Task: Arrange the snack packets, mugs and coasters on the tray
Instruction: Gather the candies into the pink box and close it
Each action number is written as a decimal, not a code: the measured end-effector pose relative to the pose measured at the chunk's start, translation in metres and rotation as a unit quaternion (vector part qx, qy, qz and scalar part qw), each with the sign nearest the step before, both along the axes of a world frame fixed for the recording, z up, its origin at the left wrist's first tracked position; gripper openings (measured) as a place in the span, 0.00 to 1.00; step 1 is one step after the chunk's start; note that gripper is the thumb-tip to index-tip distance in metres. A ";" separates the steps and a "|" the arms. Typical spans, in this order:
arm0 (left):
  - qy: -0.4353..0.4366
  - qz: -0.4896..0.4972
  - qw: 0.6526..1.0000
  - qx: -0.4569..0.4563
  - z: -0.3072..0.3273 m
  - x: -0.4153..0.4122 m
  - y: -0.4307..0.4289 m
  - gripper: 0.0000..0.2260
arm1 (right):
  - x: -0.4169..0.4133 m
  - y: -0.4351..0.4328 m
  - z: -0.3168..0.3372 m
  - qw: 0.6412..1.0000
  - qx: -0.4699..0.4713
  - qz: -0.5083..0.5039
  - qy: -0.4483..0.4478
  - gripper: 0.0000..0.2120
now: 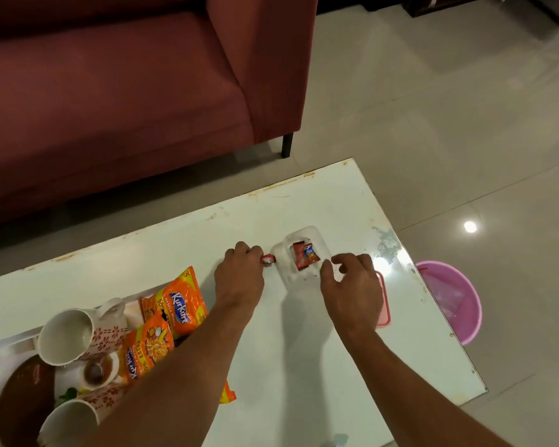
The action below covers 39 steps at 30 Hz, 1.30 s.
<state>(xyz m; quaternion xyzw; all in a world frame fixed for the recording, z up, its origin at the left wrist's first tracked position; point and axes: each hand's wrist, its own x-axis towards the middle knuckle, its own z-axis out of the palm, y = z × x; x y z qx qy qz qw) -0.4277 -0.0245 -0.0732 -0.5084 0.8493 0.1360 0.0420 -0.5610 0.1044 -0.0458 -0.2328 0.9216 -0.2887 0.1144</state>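
Mugs [66, 337] and orange snack packets [178, 304] crowd the tray [133, 309]; my left hand [239, 279] pinches a small red sweet [268, 260], my right hand [352, 285] hovers half-open by the clear dish [304, 253]. My loose pinch could drop it

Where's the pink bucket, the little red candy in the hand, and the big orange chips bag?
pink bucket [455, 304], head view, inside wall.
red candy [268, 260], head view, wrapper middle.
orange chips bag [178, 304], head view, front label.

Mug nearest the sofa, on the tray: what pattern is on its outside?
The mug is white with reddish-pink flower motifs on its outside and plain white inside, seen clearly in the head view.
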 end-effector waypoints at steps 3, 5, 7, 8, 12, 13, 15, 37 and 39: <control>0.120 0.093 0.988 -0.008 0.018 -0.004 0.004 0.09 | -0.004 0.028 -0.003 1.000 0.007 -0.018 0.000 0.04; 0.211 0.112 0.970 -0.042 0.031 -0.012 0.011 0.07 | -0.006 0.044 -0.008 0.999 0.027 -0.028 -0.002 0.03; 0.255 0.071 0.963 -0.058 0.043 -0.023 0.021 0.07 | -0.007 0.056 -0.015 0.998 0.057 -0.035 -0.001 0.05; 0.260 0.049 0.963 -0.048 0.047 -0.029 0.025 0.07 | -0.007 0.060 -0.017 0.997 0.069 -0.035 0.000 0.05; 0.208 -0.023 0.978 -0.016 0.046 -0.041 0.036 0.12 | -0.013 0.068 -0.023 0.995 0.086 -0.039 0.007 0.06; 0.203 -0.033 0.978 -0.018 0.045 -0.041 0.038 0.14 | -0.015 0.068 -0.025 0.996 0.083 -0.044 0.011 0.07; 0.218 -0.015 0.976 -0.023 0.043 -0.035 0.041 0.14 | -0.019 0.068 -0.028 0.995 0.075 -0.051 0.031 0.09; 0.312 0.089 0.946 0.018 0.046 -0.016 0.074 0.07 | -0.026 0.062 0.002 0.985 0.119 0.045 0.118 0.11; 0.337 0.084 0.937 0.039 0.050 -0.022 0.070 0.11 | -0.024 0.057 0.018 0.996 0.003 0.030 0.080 0.09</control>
